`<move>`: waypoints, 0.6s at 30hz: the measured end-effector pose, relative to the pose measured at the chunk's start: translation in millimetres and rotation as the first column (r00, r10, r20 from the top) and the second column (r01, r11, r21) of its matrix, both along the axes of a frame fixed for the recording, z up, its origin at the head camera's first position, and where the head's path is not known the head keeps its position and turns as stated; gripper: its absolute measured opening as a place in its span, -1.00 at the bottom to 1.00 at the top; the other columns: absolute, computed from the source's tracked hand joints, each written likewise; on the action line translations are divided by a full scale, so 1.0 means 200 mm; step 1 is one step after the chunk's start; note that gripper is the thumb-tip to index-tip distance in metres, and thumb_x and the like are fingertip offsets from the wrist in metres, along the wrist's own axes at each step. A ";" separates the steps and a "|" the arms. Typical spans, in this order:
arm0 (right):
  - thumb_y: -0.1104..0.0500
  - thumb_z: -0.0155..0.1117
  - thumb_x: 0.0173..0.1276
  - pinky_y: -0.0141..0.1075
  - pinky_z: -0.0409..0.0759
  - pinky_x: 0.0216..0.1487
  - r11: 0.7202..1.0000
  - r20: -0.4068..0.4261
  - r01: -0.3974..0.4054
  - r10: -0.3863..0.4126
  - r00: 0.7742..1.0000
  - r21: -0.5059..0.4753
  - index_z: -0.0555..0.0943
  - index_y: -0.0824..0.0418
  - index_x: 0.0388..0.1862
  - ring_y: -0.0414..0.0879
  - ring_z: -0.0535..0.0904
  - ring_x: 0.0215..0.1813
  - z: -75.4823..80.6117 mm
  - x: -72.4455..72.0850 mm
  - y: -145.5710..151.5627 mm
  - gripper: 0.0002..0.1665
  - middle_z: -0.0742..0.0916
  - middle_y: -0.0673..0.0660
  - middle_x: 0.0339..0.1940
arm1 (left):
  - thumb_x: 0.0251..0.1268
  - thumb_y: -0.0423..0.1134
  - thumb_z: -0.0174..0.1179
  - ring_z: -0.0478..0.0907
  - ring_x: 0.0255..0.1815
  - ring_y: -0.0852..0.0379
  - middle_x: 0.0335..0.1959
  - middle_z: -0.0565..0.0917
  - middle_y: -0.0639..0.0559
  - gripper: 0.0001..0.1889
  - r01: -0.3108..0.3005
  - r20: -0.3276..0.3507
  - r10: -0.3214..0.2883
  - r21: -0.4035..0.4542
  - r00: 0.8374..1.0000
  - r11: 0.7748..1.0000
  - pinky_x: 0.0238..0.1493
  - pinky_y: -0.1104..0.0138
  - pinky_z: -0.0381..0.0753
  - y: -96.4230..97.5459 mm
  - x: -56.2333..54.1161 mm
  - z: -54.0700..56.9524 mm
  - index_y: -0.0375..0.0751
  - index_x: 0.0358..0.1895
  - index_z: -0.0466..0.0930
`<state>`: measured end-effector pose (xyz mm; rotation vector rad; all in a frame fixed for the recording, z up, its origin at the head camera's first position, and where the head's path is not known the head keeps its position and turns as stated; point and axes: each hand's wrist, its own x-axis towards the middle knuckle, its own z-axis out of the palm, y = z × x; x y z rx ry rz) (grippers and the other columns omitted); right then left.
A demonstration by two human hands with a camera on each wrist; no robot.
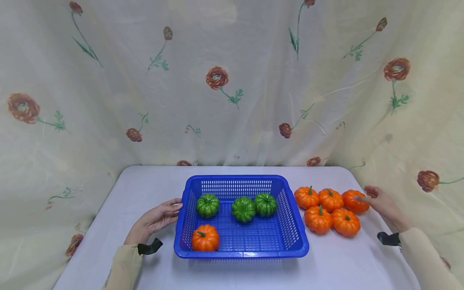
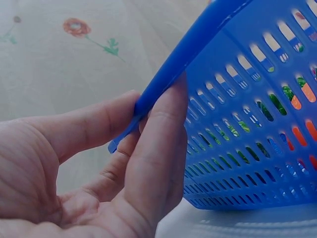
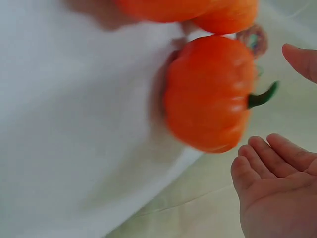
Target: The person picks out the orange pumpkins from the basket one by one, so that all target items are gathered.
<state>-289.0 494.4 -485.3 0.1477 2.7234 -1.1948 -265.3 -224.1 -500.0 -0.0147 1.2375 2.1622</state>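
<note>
My left hand (image 1: 162, 217) pinches the left rim of a blue plastic basket (image 1: 239, 254); the left wrist view shows the thumb on one side of the rim (image 2: 163, 79) and fingers on the other. Inside the basket are three green pumpkins (image 1: 208, 205) and one orange pumpkin (image 1: 205, 238). My right hand (image 1: 385, 204) is beside the rightmost orange pumpkin (image 1: 355, 202) of a group on the table. In the right wrist view its fingers are extended and the thumb is spread, with a gap to that pumpkin (image 3: 210, 94), which has a green stem.
Several other orange pumpkins (image 1: 318, 220) sit close together to the right of the basket. A white cloth covers the table (image 1: 152, 181). Flowered curtains (image 1: 246, 100) hang behind the table and at both sides.
</note>
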 end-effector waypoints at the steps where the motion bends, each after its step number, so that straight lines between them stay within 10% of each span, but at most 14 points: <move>1: -0.20 0.13 0.40 0.39 0.20 0.31 1.000 -0.018 -0.020 0.020 1.000 0.012 -0.13 0.56 0.46 0.53 0.05 0.38 0.02 0.00 -0.01 0.11 0.09 0.64 0.42 | 0.47 -0.41 -0.03 0.69 -0.08 0.06 -0.01 0.64 -0.11 -0.58 0.001 0.001 -0.001 0.003 1.000 1.000 0.02 0.27 0.67 0.00 0.00 0.00 -0.23 0.30 0.11; 18: 0.02 0.35 0.29 0.20 0.20 0.41 0.956 -0.202 -0.294 0.288 0.936 0.001 0.16 0.40 0.43 0.37 0.19 0.45 0.33 -0.06 -0.77 -0.09 0.33 0.44 0.41 | 0.47 -0.40 -0.02 0.67 -0.05 0.07 0.01 0.63 -0.10 -0.51 -0.002 0.005 0.002 0.000 1.000 1.000 0.06 0.26 0.66 0.00 0.00 0.00 -0.24 0.36 0.05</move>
